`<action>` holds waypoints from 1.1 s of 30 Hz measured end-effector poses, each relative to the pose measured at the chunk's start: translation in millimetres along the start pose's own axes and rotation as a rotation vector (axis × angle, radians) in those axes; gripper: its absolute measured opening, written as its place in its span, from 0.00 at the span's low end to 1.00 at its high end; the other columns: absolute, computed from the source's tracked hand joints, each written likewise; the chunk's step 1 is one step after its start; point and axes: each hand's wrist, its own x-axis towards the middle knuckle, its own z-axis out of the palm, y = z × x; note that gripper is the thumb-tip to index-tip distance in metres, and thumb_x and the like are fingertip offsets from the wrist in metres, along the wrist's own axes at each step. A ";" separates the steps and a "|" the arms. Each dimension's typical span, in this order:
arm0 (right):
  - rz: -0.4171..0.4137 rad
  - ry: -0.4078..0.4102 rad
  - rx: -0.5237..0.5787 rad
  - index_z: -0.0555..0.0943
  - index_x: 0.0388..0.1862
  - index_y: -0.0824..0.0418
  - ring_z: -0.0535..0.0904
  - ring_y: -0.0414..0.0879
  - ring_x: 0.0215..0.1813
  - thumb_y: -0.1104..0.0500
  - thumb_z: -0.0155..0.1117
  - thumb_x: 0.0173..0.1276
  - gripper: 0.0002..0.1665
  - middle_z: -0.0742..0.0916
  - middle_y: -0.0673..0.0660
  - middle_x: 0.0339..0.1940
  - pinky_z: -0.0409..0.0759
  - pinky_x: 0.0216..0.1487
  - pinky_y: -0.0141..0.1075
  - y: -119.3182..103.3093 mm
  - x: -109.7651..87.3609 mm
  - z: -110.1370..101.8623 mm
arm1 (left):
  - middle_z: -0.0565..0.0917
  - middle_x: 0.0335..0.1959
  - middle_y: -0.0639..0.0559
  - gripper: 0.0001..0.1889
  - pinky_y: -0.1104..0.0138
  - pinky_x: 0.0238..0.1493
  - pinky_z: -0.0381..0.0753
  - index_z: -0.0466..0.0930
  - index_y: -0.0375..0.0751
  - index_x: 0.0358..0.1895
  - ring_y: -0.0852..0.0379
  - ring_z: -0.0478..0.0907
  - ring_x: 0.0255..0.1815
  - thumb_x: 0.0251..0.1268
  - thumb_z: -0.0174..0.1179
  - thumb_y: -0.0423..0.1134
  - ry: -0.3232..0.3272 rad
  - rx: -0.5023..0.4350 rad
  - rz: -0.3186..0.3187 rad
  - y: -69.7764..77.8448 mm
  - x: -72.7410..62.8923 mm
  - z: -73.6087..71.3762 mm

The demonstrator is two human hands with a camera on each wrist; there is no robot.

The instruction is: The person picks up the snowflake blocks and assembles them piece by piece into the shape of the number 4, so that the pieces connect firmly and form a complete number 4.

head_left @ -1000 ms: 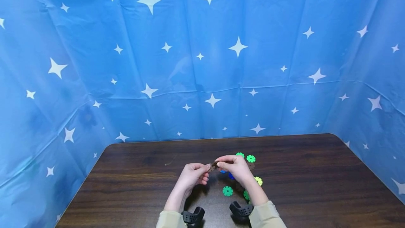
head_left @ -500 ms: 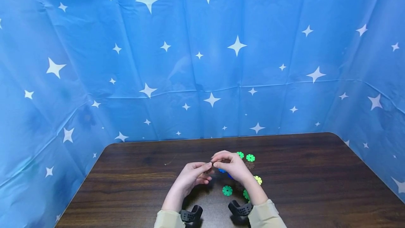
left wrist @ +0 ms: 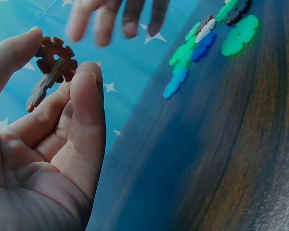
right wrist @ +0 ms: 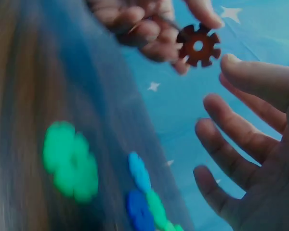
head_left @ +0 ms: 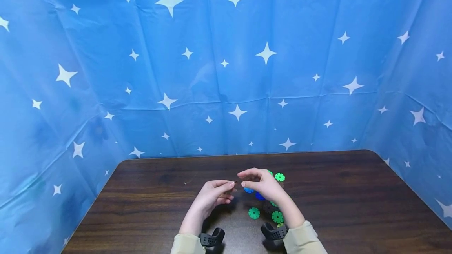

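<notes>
Two brown notched building discs [left wrist: 41, 91] are slotted together at an angle, pinched between the thumb and fingers of my left hand [head_left: 213, 195] above the table. In the right wrist view one brown disc [right wrist: 209, 48] faces the camera, with a round hole in its middle. My right hand [head_left: 265, 185] hovers just to the right, apart from the discs, its fingers spread loosely and nothing between them. Part of the left hand's grip is hidden in the head view.
Loose discs lie on the dark wood table [head_left: 148, 207] below and around the right hand: green [head_left: 251, 213], dark blue [head_left: 259, 196], light blue [head_left: 249, 190] and a dark one [head_left: 269, 207]. A blue starry cloth [head_left: 212, 69] hangs behind and at the sides.
My right hand has let go of the brown discs and drawn slightly right, its fingers parting. The left hand keeps hold of them in nearly the same place.
</notes>
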 end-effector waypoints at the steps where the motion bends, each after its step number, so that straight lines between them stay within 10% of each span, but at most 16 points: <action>1: 0.006 -0.020 -0.022 0.81 0.55 0.64 0.79 0.51 0.47 0.59 0.66 0.67 0.19 0.84 0.62 0.51 0.78 0.46 0.41 0.8 -1.4 -2.5 | 0.84 0.38 0.44 0.24 0.68 0.33 0.82 0.78 0.25 0.52 0.57 0.82 0.30 0.64 0.64 0.45 0.003 -0.001 -0.002 -0.1 -0.2 -0.6; 17: -0.018 -0.358 -0.381 0.85 0.49 0.58 0.72 0.42 0.32 0.58 0.74 0.58 0.19 0.80 0.51 0.35 0.71 0.31 0.34 15.0 -24.0 -22.5 | 0.84 0.37 0.45 0.24 0.68 0.32 0.82 0.78 0.26 0.54 0.57 0.82 0.30 0.63 0.65 0.43 0.014 -0.004 0.014 -2.0 -0.8 -2.5; 33: -0.123 -0.404 -0.513 0.87 0.48 0.53 0.70 0.36 0.32 0.58 0.75 0.57 0.18 0.77 0.44 0.33 0.69 0.30 0.29 23.2 -29.1 -19.9 | 0.85 0.42 0.40 0.25 0.70 0.32 0.81 0.72 0.24 0.60 0.58 0.82 0.31 0.66 0.62 0.39 -0.024 -0.007 0.015 -1.7 -1.7 -4.8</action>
